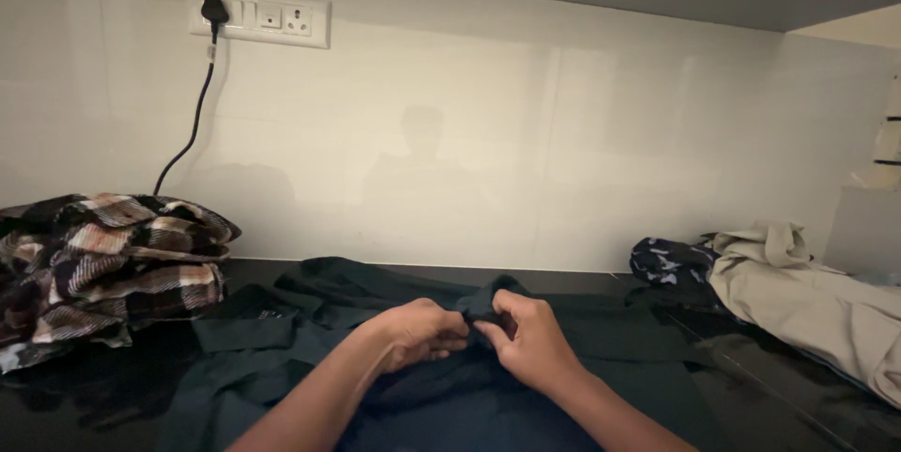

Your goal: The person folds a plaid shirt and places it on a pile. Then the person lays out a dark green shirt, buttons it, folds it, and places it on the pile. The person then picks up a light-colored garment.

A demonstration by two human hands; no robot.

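A dark green garment (282,321) lies spread over the black counter in front of me. My left hand (418,332) and my right hand (527,339) meet at its middle. Both pinch a small raised fold of the dark cloth between fingers and thumbs. The fingertips of the two hands almost touch each other. My forearms come in from the bottom edge and cover part of the garment.
A folded plaid garment (103,269) is piled at the left. A beige garment (807,297) and a dark patterned cloth (668,260) lie at the right. A black plug and cable (202,86) hang from a wall socket (272,18) above the tiled backsplash.
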